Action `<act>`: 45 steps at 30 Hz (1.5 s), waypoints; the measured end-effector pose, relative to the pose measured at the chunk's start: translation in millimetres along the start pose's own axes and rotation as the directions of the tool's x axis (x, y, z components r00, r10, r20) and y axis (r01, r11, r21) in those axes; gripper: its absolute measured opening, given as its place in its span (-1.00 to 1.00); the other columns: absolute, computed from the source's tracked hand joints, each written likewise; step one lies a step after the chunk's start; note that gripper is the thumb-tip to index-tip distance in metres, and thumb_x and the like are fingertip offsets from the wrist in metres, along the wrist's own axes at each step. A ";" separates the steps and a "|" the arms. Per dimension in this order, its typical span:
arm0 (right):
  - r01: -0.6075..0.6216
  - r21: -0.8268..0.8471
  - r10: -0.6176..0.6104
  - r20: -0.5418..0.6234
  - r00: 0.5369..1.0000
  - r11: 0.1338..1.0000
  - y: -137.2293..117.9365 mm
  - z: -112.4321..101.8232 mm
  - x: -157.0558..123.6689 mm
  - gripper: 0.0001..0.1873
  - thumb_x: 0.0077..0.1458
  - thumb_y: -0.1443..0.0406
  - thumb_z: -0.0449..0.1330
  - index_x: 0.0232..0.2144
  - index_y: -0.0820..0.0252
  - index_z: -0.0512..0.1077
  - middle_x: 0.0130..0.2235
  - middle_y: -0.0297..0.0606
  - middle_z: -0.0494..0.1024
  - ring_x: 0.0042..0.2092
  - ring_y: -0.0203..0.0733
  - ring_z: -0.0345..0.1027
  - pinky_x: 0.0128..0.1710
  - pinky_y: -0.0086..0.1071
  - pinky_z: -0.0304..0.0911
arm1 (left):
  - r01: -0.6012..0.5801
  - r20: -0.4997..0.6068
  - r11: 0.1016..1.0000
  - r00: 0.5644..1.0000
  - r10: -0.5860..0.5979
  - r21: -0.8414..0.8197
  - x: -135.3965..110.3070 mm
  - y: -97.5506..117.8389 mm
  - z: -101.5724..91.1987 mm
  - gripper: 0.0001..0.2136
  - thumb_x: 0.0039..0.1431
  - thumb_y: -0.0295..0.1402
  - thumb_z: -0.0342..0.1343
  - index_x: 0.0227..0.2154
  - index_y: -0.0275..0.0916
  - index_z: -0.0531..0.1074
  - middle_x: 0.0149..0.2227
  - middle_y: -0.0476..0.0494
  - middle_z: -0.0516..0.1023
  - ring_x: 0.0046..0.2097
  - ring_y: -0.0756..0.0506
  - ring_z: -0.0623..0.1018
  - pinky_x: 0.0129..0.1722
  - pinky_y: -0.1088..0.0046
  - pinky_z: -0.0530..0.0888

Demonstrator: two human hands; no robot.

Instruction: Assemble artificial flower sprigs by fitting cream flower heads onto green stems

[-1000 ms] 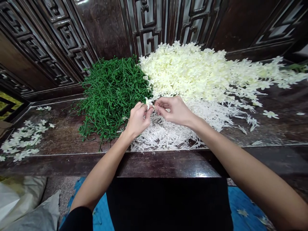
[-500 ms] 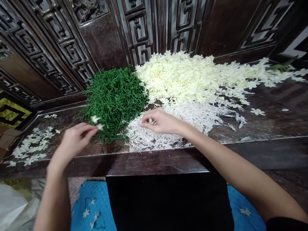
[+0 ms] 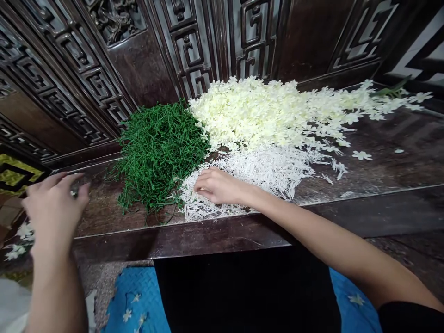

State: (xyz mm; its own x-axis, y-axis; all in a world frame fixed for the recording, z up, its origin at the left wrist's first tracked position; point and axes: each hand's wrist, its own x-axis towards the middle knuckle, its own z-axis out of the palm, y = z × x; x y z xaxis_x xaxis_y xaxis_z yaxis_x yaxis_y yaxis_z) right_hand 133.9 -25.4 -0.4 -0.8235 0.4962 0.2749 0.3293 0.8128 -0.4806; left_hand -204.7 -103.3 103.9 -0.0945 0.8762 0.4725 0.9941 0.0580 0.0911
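Note:
At the far left of the bench, my left hand (image 3: 57, 203) is raised with its fingers apart, blurred a little. It covers much of a small group of cream artificial flowers (image 3: 25, 231). My right hand (image 3: 217, 186) is bent down with its fingertips pinched together at the pile of short white artificial stamens (image 3: 263, 171); what is between the fingertips is hidden. Left of that hand lies a heap of thin green plastic stems (image 3: 163, 138). Behind the stamens spreads a big mound of loose pale yellow-white blossoms (image 3: 253, 111).
Everything lies on a dark wooden bench (image 3: 391, 178) against a carved lattice panel (image 3: 145, 64). A single blossom (image 3: 361, 155) sits at the right. Below the front edge, a blue mat (image 3: 121, 289) holds several flowers on stems. A cardboard box (image 3: 9, 210) stands far left.
My left hand has moved left from the green stems to the flower group, its pinch opened and the flowers gone from its fingertips. My right hand has sunk lower onto the stamens.

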 end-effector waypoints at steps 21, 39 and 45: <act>-0.603 -0.082 0.561 -0.284 0.777 0.793 82.4 -46.7 -29.8 -0.70 0.17 0.44 0.05 -0.19 0.29 0.58 -0.02 0.06 0.53 0.09 0.24 0.32 0.12 0.19 0.18 | -0.229 0.100 0.779 0.932 0.348 -0.584 15.7 174.0 66.5 -0.87 0.27 -0.31 0.07 -0.29 -0.24 0.47 -0.33 -0.10 0.60 -0.33 -0.04 0.56 -0.29 0.47 0.45; -0.496 0.398 0.636 -0.467 0.614 0.772 75.6 -54.3 -23.5 -0.84 0.05 0.31 0.29 -0.28 0.21 0.61 -0.15 -0.06 0.63 -0.07 0.09 0.47 0.04 0.14 0.31 | -0.494 -0.333 0.779 0.862 0.382 -0.385 16.7 190.3 158.7 -0.82 0.25 -0.44 0.10 -0.12 -0.29 0.50 -0.15 -0.26 0.57 -0.07 -0.20 0.49 -0.09 0.16 0.50; -0.248 0.721 0.559 -0.229 0.797 0.647 53.5 -52.2 -17.8 -0.67 -0.16 0.18 0.48 -0.33 0.24 0.59 -0.30 -0.17 0.64 -0.23 -0.09 0.53 -0.04 -0.04 0.45 | -0.360 -0.251 0.533 0.930 0.268 -0.766 5.9 207.7 159.2 -0.82 0.22 -0.36 0.17 -0.14 -0.29 0.51 -0.12 -0.21 0.61 -0.16 -0.05 0.60 -0.14 0.37 0.59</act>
State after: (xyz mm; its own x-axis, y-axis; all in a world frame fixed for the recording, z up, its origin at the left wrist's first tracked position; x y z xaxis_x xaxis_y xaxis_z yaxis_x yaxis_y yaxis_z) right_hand 190.3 25.2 12.4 -0.3662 0.9199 0.1407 0.0841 0.1833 -0.9795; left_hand 9.5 -9.9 -13.9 0.1653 0.7103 0.6842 0.5237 -0.6511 0.5494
